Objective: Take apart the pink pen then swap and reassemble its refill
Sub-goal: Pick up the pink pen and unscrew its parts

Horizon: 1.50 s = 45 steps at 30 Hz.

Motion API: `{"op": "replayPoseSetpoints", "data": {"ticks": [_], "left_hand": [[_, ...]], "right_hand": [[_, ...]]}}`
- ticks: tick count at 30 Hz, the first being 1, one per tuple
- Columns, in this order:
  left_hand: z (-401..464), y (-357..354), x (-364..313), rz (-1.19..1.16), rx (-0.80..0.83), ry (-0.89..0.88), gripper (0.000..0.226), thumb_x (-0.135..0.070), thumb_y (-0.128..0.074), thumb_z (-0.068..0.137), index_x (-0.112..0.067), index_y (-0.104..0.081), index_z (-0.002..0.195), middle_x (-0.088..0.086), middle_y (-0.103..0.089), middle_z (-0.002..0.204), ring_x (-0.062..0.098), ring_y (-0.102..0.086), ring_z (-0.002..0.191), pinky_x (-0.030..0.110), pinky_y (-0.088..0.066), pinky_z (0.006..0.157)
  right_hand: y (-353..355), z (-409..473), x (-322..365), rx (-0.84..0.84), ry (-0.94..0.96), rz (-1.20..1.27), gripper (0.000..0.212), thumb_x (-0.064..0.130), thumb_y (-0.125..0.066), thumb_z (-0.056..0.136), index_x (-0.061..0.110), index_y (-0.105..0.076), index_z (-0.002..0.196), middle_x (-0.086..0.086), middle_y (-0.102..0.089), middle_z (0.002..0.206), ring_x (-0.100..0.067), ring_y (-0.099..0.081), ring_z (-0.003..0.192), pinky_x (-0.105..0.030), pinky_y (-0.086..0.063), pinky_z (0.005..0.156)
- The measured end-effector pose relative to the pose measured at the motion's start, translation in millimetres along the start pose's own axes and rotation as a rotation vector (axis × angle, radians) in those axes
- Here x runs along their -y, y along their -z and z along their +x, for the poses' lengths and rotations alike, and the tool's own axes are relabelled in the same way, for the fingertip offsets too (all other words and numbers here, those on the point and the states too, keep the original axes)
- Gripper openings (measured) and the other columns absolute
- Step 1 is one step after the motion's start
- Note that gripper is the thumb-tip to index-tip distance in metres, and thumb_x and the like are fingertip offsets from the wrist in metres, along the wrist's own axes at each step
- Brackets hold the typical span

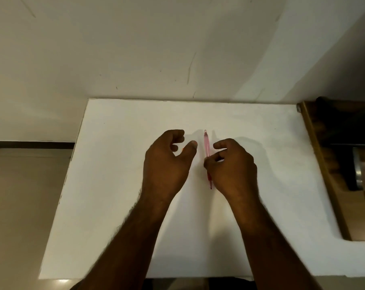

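Note:
A translucent pink pen (pixel 206 143) lies lengthwise away from me over the middle of the white table (pixel 118 185). Its darker red near end (pixel 210 183) pokes out below my right hand. My right hand (pixel 232 166) pinches the pen's middle between thumb and fingertips. My left hand (pixel 167 162) hovers just left of the pen, fingers curled loosely and the thumb stretched toward the pen without touching it. A tiny orange speck (pixel 183 149) shows between that thumb and the curled fingers; I cannot tell whether it is held.
The table's back edge meets a pale wall (pixel 177 49). At the right edge stands a dark wooden piece of furniture (pixel 324 164) with a metal part (pixel 358 172). Floor (pixel 20 195) lies beyond the table's left edge.

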<state>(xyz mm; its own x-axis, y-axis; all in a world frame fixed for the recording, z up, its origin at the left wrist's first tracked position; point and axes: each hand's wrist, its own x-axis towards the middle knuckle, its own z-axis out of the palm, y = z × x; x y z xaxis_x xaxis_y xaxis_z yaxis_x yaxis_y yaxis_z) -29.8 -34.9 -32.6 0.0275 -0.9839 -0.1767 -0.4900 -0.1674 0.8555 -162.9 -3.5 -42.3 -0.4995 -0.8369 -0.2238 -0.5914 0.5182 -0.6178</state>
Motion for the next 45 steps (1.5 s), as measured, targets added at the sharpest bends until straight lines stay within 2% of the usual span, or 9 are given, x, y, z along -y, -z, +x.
{"op": "replayPoseSetpoints", "data": {"ticks": [3,10,13,17,26,30,35,41,45], "left_hand": [[1,-1,-1,-0.072,0.035,0.058,0.035,-0.041,-0.070,0.089,-0.026,-0.069,0.120,-0.014,-0.073,0.103,-0.001,-0.068,0.089,0.012,-0.048,0.074],[2,5,0,-0.272,0.080,0.102,0.011,-0.033,-0.074,0.088,-0.025,-0.079,0.082,-0.009,-0.076,0.068,0.002,-0.069,0.060,0.020,-0.052,0.059],[4,8,-2,-0.292,0.095,0.111,0.013,-0.031,-0.073,0.090,-0.023,-0.080,0.082,-0.004,-0.078,0.071,0.008,-0.073,0.065,0.027,-0.058,0.064],[3,8,-5,-0.229,0.151,0.094,0.022,-0.031,-0.067,0.095,-0.022,-0.080,0.079,-0.002,-0.077,0.072,0.019,-0.073,0.070,0.040,-0.064,0.073],[-5,0,-11,-0.157,0.255,0.032,0.032,-0.017,-0.052,0.099,-0.029,-0.078,0.084,-0.009,-0.077,0.074,0.009,-0.071,0.071,0.017,-0.058,0.066],[-6,-2,-11,-0.172,0.290,0.042,0.029,-0.018,-0.053,0.099,-0.017,-0.081,0.090,0.001,-0.079,0.079,0.023,-0.074,0.075,0.044,-0.063,0.077],[-6,-4,-10,-0.188,0.303,0.032,0.029,-0.018,-0.054,0.100,-0.015,-0.081,0.091,-0.001,-0.079,0.079,0.013,-0.074,0.070,0.032,-0.062,0.073],[-4,-3,-9,-0.173,0.321,0.011,0.028,-0.017,-0.055,0.099,-0.014,-0.081,0.089,0.002,-0.079,0.078,0.017,-0.074,0.070,0.036,-0.063,0.075],[-7,-6,-7,-0.172,0.396,0.049,0.027,-0.015,-0.055,0.099,-0.012,-0.081,0.093,-0.001,-0.080,0.080,0.016,-0.075,0.073,0.029,-0.064,0.075]], "right_hand": [[2,-2,7,0.041,0.040,0.220,0.039,0.026,-0.082,0.083,0.029,-0.060,0.115,0.020,-0.068,0.079,-0.004,-0.070,0.072,-0.019,-0.053,0.068],[-2,-9,19,0.154,0.128,0.372,0.037,0.019,-0.084,0.081,0.027,-0.060,0.108,0.008,-0.074,0.086,-0.010,-0.073,0.074,-0.027,-0.062,0.069],[1,-5,18,0.196,0.131,0.437,0.026,0.019,-0.079,0.085,0.029,-0.064,0.105,0.007,-0.073,0.086,-0.009,-0.072,0.074,-0.016,-0.056,0.061],[9,4,16,0.168,-0.018,0.704,0.013,0.018,-0.067,0.094,0.026,-0.074,0.101,0.000,-0.074,0.090,-0.019,-0.065,0.074,-0.030,-0.058,0.071],[3,9,17,0.141,-0.121,0.772,0.019,0.035,-0.068,0.095,0.024,-0.080,0.086,-0.005,-0.075,0.083,-0.032,-0.069,0.084,-0.051,-0.061,0.088],[2,10,16,0.133,-0.061,0.791,0.021,0.027,-0.068,0.095,0.029,-0.079,0.078,0.003,-0.079,0.080,-0.016,-0.074,0.075,-0.039,-0.064,0.076],[2,11,14,0.091,-0.063,0.816,0.021,0.023,-0.066,0.096,0.028,-0.078,0.079,0.011,-0.073,0.071,-0.012,-0.067,0.069,-0.027,-0.056,0.066],[3,11,14,0.119,-0.098,0.917,0.019,0.021,-0.065,0.096,0.023,-0.080,0.085,0.009,-0.068,0.070,-0.018,-0.061,0.074,-0.033,-0.055,0.071],[11,16,9,0.065,-0.187,1.041,0.014,0.022,-0.069,0.093,0.021,-0.080,0.083,0.010,-0.057,0.059,-0.009,-0.053,0.056,-0.029,-0.053,0.065]]}}
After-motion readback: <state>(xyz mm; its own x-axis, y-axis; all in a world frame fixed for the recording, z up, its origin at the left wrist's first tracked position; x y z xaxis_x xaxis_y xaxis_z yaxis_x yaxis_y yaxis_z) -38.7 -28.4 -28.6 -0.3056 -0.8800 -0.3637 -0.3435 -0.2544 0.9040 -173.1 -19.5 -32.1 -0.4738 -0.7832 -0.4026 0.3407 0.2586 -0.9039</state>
